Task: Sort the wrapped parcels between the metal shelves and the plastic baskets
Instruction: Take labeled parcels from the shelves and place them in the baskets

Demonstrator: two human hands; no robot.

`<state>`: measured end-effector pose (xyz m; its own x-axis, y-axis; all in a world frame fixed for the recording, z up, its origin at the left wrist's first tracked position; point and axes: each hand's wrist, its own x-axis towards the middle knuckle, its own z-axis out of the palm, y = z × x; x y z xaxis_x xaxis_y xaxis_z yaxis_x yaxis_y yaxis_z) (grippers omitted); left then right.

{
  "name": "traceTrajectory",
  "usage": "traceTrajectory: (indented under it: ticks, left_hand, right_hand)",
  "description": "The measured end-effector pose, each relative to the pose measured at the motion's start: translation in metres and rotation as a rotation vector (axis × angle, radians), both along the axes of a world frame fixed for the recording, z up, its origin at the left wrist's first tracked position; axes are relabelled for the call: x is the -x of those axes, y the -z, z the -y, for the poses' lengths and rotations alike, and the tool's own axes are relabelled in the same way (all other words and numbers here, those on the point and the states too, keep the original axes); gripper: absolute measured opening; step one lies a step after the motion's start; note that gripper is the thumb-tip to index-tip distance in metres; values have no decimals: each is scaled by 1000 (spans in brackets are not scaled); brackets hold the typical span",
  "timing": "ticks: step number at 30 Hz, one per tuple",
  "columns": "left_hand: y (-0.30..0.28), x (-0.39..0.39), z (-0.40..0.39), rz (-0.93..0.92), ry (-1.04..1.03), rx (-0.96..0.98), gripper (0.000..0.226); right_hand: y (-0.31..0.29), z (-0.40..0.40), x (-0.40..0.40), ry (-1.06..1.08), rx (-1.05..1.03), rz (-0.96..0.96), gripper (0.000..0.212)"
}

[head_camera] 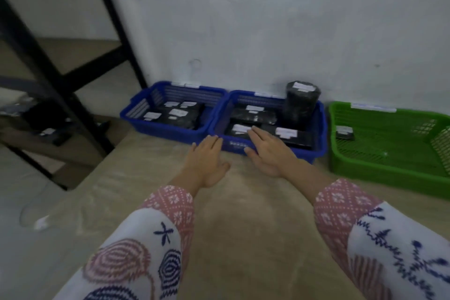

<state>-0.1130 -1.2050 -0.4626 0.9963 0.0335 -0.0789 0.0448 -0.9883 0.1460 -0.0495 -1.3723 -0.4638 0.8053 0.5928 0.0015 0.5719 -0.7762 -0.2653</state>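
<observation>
Roughly centre-frame, reached fwd w/ both hands toward middle blue basket (316,129) on tan surface (243,226). Left hand (205,158) flat, fingers straight and close together, holding nothing, fingertips just at basket's near-left corner; cannot tell if touching. Right hand (266,151) also flat, fingers straight and extended over basket's front rim, tips at white label of nearest flat black parcel (237,130); gripped nothing, contact w/ parcel unclear due to blur. Held in same basket: second flat parcel (292,137) on right, another flat one (253,114) behind, plus upright black cylindrical parcel (302,103) in back-right corner, standing above rim. Left blue basket (136,114), touching middle one, held couple of flat black parcels (180,114) w/ white labels. Green basket (389,170) to right, just beside middle one, w/ one small dark parcel (344,133) near its left wall. All three baskets against white wall (267,19). Black metal shelf frame (73,75) at left; dark parcels (46,119) on low shelf, too blurred for detail. Patterned white-and-pink sleeves (168,214) on both forearms.
</observation>
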Motion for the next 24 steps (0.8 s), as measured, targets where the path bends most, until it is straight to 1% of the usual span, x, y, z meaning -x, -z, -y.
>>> traceTrajectory:
  ticks: [8,13,18,21,24]
  left_hand:
    - [-12,132,-147,-10,-262,-24,71]
    - [-10,186,-234,-22,-375,-44,74]
    - [-1,207,-321,-47,-436,-89,78]
    - [4,200,-380,-41,-457,-116,80]
    - [3,183,-442,-62,-434,-146,81]
  right_hand:
    - [-2,-162,101,-174,84,-49,59]
    - [7,-251,129,-291,110,-97,62]
    - [16,-341,135,-390,155,-101,62]
    - [24,-398,125,-421,154,-87,62]
    - [33,-456,106,-396,155,-107,63]
